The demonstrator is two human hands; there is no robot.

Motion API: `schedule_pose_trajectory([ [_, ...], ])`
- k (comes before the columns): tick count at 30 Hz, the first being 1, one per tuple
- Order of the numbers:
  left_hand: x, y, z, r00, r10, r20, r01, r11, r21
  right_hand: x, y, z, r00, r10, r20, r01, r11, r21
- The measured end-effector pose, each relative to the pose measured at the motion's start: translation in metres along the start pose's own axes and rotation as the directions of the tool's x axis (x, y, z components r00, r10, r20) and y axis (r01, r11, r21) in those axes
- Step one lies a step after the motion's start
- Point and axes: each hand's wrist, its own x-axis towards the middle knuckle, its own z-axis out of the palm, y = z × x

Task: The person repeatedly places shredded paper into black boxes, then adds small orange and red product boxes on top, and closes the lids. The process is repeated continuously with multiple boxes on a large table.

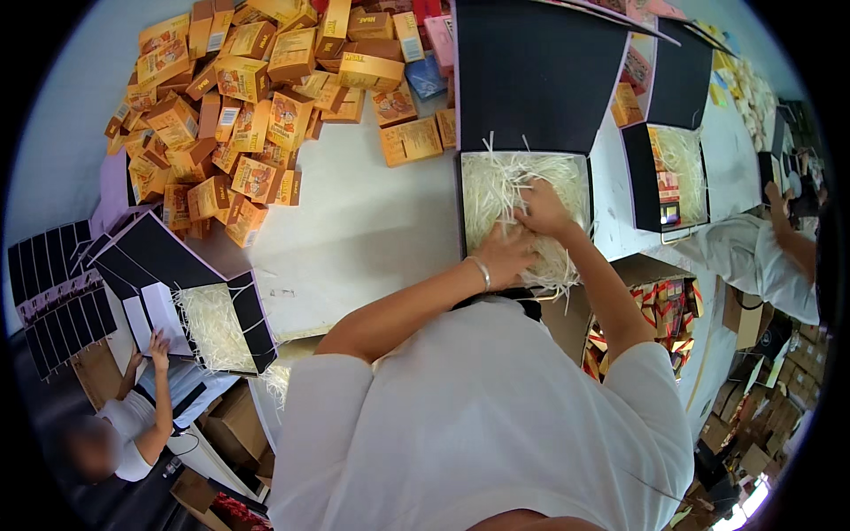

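In front of me stands a black gift box (593, 202) with its lid (534, 79) raised at the back. Pale shredded paper filler (491, 182) fills it, and some strands spill over the front edge. My left hand (508, 255) presses into the filler near the front, a bracelet on its wrist. Just behind it and to the right, my right hand (548, 209) reaches into the same filler, fingers bent downward. The strands hide several fingertips, so any grip is unclear. Whatever lies under the filler is hidden.
Orange and brown snack boxes (252, 179) lie heaped on the white table (332, 239). Another open black box (644, 179) stands right, holding filler and small packs. A carton of red-and-gold packages (664, 312) sits below. Co-workers flank me; one handles a white box (163, 312).
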Motion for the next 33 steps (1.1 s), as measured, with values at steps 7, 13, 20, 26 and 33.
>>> schedule_pose_trajectory([
  [7, -0.055, -0.103, -0.074, 0.668, -0.423, -0.612, 0.202, 0.895, -0.399, -0.02, -0.04, -0.083, 0.931, 0.174, -0.321, -0.118, 0.976, 0.185],
  [13, -0.062, -0.178, -0.046, 0.7, -0.543, -0.465, 0.658, 0.743, 0.123, -0.033, -0.062, -0.078, 0.833, 0.275, -0.48, -0.134, 0.942, 0.307],
  [20, -0.094, -0.182, -0.063, 0.625, -0.774, 0.1, 0.507, 0.305, -0.806, -0.046, -0.087, -0.057, 0.831, 0.309, -0.462, -0.087, 0.894, 0.44],
  [26, -0.098, -0.074, -0.061, 0.973, -0.22, -0.063, -0.188, -0.612, -0.768, -0.03, -0.124, -0.067, 0.928, 0.341, -0.152, 0.08, 0.217, 0.973],
  [33, -0.056, -0.04, -0.06, 0.912, -0.397, 0.107, 0.022, -0.212, -0.977, -0.016, -0.088, -0.072, 0.825, 0.552, -0.123, 0.258, -0.174, 0.95],
])
